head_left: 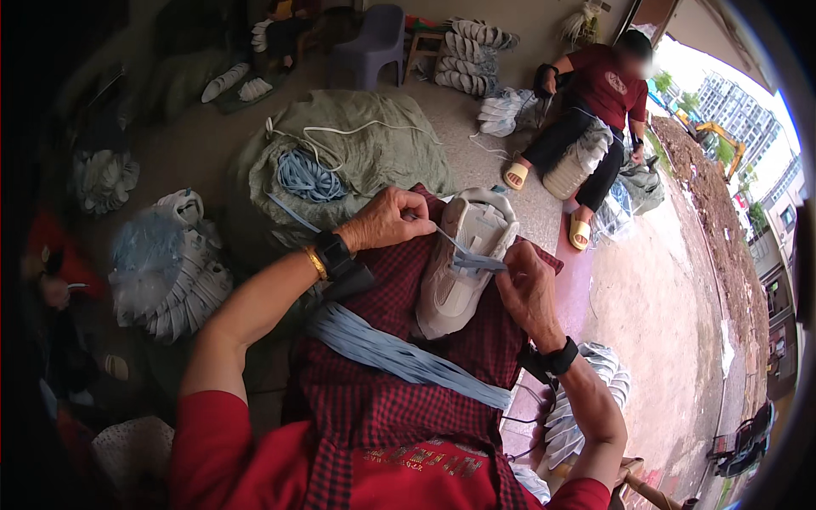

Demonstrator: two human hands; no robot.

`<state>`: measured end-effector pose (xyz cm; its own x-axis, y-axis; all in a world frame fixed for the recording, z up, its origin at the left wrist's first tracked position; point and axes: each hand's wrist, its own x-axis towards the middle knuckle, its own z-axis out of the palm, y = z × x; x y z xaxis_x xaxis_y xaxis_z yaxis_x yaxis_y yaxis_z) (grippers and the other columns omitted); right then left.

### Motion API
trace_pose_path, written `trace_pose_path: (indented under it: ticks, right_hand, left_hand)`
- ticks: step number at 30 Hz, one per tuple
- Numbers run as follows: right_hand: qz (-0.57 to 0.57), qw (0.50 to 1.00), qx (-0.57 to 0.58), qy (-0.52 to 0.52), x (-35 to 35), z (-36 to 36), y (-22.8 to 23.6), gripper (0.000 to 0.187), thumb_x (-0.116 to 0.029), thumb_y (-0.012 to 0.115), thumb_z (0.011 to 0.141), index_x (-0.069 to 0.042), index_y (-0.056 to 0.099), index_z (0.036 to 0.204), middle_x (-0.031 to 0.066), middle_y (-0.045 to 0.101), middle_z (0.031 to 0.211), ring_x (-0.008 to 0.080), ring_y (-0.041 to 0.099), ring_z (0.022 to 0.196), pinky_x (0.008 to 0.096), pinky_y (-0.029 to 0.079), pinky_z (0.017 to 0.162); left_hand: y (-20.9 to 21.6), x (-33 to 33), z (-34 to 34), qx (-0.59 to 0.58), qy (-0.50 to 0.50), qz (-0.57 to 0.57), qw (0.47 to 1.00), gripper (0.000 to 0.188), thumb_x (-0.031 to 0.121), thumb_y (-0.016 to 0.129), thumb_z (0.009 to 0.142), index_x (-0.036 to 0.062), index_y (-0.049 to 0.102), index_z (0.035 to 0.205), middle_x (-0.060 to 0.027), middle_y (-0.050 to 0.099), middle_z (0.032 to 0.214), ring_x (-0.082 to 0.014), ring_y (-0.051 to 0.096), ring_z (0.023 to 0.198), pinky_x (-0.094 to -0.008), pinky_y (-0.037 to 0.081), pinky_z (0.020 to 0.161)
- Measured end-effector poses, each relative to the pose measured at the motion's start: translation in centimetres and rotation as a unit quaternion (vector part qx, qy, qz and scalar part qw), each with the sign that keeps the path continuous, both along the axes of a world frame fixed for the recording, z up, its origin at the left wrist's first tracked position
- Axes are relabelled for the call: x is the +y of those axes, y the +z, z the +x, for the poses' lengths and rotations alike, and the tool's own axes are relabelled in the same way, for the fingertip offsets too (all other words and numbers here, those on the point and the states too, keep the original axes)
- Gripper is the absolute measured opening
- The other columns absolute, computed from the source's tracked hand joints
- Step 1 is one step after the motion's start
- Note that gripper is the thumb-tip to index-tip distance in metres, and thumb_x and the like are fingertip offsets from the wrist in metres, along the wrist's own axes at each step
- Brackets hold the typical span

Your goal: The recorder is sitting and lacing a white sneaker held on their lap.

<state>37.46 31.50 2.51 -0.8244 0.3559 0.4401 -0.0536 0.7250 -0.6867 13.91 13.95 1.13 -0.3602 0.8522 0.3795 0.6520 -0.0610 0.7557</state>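
Note:
A white sneaker (452, 285) lies on my lap, over a red-and-black checked apron (374, 399). Pale blue shoelace (473, 259) runs across its tongue and through its upper part. My left hand (393, 219) pinches one lace end, drawn up to the left of the shoe's opening. On the other side, my right hand (529, 285) is closed on the lace at the right edge of the shoe. A thick bundle of loose light blue laces (399, 353) rests across my lap, just below the shoe.
A green sack (391, 127) with a coil of blue laces (310, 176) stands ahead. Stacked white shoes (191, 289) sit at left, more shoes (595, 387) at right. A seated person (603, 93) with shoes is at the far right. A purple chair (374, 47) stands behind.

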Motion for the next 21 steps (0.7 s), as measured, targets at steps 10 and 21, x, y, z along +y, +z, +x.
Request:
trace_pose_path:
  ticks: [10,21]
  right_hand:
    - [0.044,0.997,-0.058,0.017,0.1,0.0,0.9,0.035,0.003,0.060,0.076,-0.002,0.050,0.109,0.0091,0.057,0.072,0.0233,0.060,0.063,0.0349,0.050,0.062]
    - [0.317,0.944,-0.025,0.092,0.9,-1.9,2.2,0.022,-0.008,0.071,0.073,-0.006,0.065,0.093,0.0113,0.055,0.105,0.0330,0.049,0.103,0.0425,0.044,0.090]
  left_hand:
    - [-0.4,-6.2,-4.7,-0.001,0.043,-0.043,0.998,0.017,0.014,0.072,0.087,0.0033,0.066,0.098,-0.0009,0.066,0.086,-0.0070,0.060,0.076,-0.0268,0.051,0.070]
    - [1.3,-0.2,4.0,0.189,-0.025,0.027,0.981,0.045,-0.006,0.067,0.075,0.0067,0.054,0.117,-0.0099,0.055,0.095,-0.0256,0.062,0.092,-0.0376,0.052,0.084]
